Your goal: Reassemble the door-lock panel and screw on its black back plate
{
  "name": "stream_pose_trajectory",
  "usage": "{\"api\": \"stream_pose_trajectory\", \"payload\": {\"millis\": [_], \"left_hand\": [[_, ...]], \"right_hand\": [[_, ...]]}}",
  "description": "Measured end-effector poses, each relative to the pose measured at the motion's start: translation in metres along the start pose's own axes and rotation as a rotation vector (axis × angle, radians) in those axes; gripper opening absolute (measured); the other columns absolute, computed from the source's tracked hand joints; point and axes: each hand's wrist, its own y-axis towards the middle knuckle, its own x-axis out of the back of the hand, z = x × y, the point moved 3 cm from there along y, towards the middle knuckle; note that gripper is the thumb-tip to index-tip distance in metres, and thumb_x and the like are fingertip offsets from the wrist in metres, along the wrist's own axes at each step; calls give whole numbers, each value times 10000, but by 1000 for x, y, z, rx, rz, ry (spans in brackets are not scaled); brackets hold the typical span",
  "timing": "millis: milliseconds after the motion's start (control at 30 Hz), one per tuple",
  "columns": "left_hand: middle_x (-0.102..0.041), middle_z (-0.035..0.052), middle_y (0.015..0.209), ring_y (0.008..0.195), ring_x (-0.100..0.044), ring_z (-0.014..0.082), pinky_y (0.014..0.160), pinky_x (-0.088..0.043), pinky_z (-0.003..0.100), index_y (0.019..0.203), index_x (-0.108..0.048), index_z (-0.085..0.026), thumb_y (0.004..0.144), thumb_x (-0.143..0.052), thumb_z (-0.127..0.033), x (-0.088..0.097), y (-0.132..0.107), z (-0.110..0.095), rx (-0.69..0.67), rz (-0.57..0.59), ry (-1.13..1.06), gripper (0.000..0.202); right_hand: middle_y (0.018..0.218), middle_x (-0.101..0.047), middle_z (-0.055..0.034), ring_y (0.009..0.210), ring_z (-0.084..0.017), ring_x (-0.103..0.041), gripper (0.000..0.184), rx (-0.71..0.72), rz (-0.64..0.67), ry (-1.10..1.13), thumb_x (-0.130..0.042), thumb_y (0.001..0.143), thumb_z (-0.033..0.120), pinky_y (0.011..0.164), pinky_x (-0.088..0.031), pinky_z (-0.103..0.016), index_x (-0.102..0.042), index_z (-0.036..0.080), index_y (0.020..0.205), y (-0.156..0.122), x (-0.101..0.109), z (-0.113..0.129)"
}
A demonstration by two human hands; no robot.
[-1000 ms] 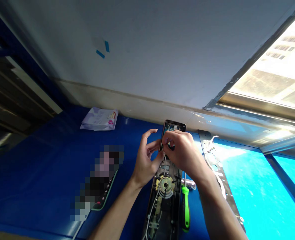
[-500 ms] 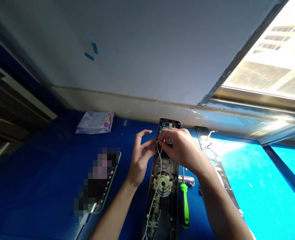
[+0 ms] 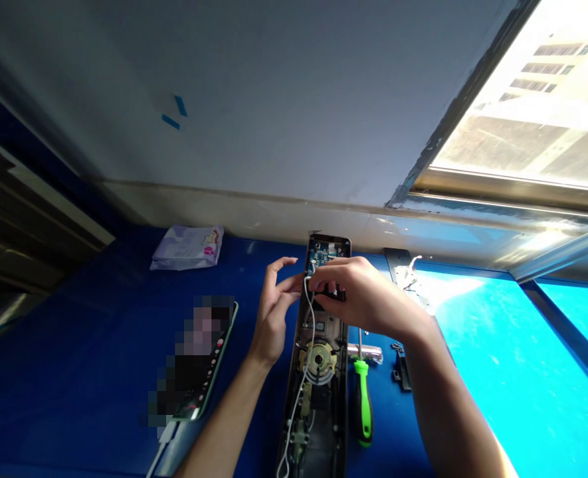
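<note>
A long dark housing lies lengthwise, its inside facing up. At its far end is a blue circuit board, and a round metal part sits near its middle. A thin white cable runs along it and bends beside the board. My right hand reaches over the housing from the right, its fingers curled at the cable's bend; the fingertips partly hide the contact. On the left edge, my left hand touches the housing with its fingertips, index finger raised and fingers apart.
A green-and-black screwdriver and a shiny cylinder lie right of the housing. Farther right are a small black part and a dark panel partly behind my arm. Left are a phone and a lilac packet. A wall rises behind.
My right thumb has shifted lower and slightly apart from the index finger, and more of the circuit board shows. The whole view has shifted slightly. My left hand stays at the housing's edge.
</note>
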Motion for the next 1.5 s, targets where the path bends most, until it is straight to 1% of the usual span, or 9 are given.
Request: {"api": "stream_pose_trajectory", "payload": {"millis": [233, 400, 533, 667, 800, 933, 1200, 1333, 1500], "left_hand": [[-788, 35, 1044, 1041, -732, 226, 1082, -478, 429, 1381, -456, -242, 938, -596, -283, 3, 1, 5, -23, -9, 9, 467], [-786, 29, 1018, 1029, -730, 219, 1062, -489, 406, 1383, -465, -245, 941, -582, -278, 3, 0, 4, -12, -10, 19, 459], [-787, 47, 1099, 1061, -727, 219, 1044, -495, 388, 1389, -458, -243, 903, -596, -242, 2, 1, 1, 2, 6, 27, 505], [-773, 69, 1171, 1070, -728, 229, 992, -522, 373, 1405, -445, -242, 868, -629, -220, 5, 4, -6, 27, 107, 55, 568], [-718, 125, 1316, 1165, -707, 277, 1040, -523, 410, 1464, -449, -236, 854, -727, -217, 11, 5, -17, -2, 291, 269, 670], [-690, 141, 1370, 1239, -682, 306, 1056, -542, 441, 1520, -437, -261, 898, -738, -240, 18, 1, -23, -30, 356, 415, 690], [-652, 139, 1442, 1161, -712, 283, 1010, -592, 444, 1562, -424, -295, 945, -727, -307, 19, -29, -19, -23, 281, 473, 688], [-626, 140, 1478, 1137, -711, 260, 1049, -578, 451, 1541, -450, -292, 954, -742, -390, 23, -51, -10, 23, 219, 409, 663], [-691, 129, 1359, 1012, -734, 227, 993, -605, 435, 1518, -449, -265, 890, -815, -405, 21, -64, 4, 86, 136, 262, 740]], "right_hand": [[1029, -696, -58, 916, -178, -619, 274, 36, 67, -16, -806, 794, 97, 783, -463, -292, -743, 175, 1050, 5, -10, 3], [979, -680, -42, 876, -169, -605, 193, 63, 74, -14, -837, 833, 171, 752, -451, -289, -757, 179, 1008, 6, -12, 3], [985, -684, -47, 870, -165, -628, 136, 81, 103, -18, -790, 861, 128, 769, -468, -293, -794, 192, 980, 4, -10, 4], [1002, -694, -60, 889, -176, -647, 144, 51, 127, -29, -770, 884, 143, 788, -490, -306, -811, 191, 1013, 2, -7, 5], [1015, -701, -66, 925, -186, -653, 140, 72, 109, -46, -773, 891, 149, 808, -495, -313, -815, 192, 1018, 0, -6, 8], [1001, -718, -62, 946, -199, -654, 203, 83, 60, -72, -798, 891, 176, 835, -500, -329, -814, 217, 1089, -3, -3, 10], [970, -739, -49, 837, -161, -657, 186, -16, -49, -104, -730, 918, 140, 736, -472, -283, -794, 206, 1080, -25, -2, 16], [966, -750, -53, 861, -165, -669, 164, -19, -71, -41, -685, 949, 152, 771, -487, -289, -789, 184, 1073, -42, -19, 25], [930, -741, -50, 843, -169, -654, 162, 1, -268, 9, -659, 964, 154, 751, -495, -298, -786, 195, 1055, -62, -46, 29]]}}
